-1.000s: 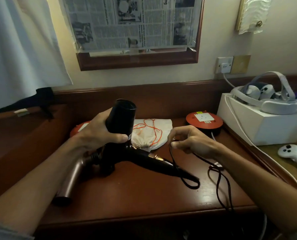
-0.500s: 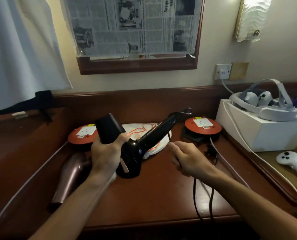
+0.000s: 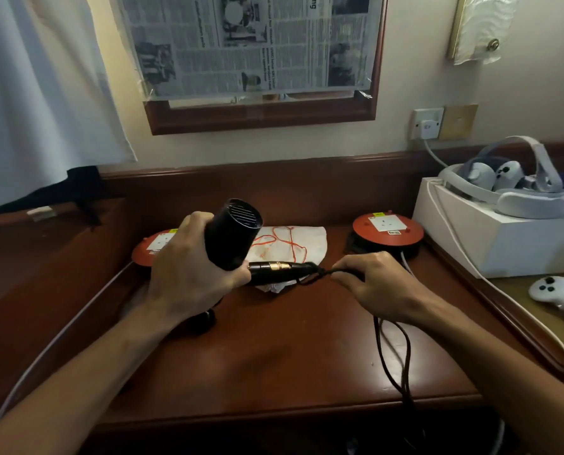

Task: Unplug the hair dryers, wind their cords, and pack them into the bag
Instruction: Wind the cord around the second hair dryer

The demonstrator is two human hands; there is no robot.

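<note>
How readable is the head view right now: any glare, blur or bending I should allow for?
Head view: dim and warm; soft glare on the desk in front; the black cord merges into shadow below the desk edge; wide-angle bending at the borders; left hand, right hand and black hair dryer reasonably sharp.

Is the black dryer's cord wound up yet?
Not wound: the cord trails loose from the right hand over the desk edge.

Black plastic hair dryer (image 3: 233,239) held above desk, barrel tilted far-up, folded handle pointing right; thin black cord (image 3: 393,353) trails off near edge. White drawstring cloth bag (image 3: 292,244) flat behind.
</note>
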